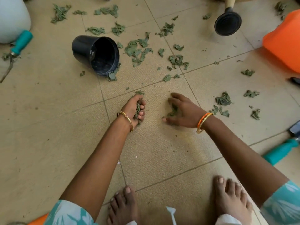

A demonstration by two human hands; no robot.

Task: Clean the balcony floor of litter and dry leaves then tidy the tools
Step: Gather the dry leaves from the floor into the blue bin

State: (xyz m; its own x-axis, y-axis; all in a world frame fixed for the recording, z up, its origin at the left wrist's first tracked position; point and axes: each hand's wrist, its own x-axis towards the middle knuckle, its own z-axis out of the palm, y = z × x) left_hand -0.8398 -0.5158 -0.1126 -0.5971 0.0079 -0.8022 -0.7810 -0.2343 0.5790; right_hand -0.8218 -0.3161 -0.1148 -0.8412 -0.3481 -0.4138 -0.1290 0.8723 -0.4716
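Observation:
Dry green leaves (139,51) lie scattered over the beige tiled floor (56,111), thickest beyond my hands. My left hand (135,108) is curled round a handful of leaves just above the tiles. To its right, my right hand (183,111) is spread low over a small clump of leaves (173,111), fingers bent down onto it. A black plastic pot (97,54) lies on its side beyond my left hand, its mouth facing me, with a few leaves at its rim.
A teal-handled garden tool (17,46) lies at far left beside a white pot (13,18). An orange container (284,41) stands at right, a black watering rose (227,24) above it, another teal-handled tool (282,150) at right. My bare feet (123,207) are near the bottom.

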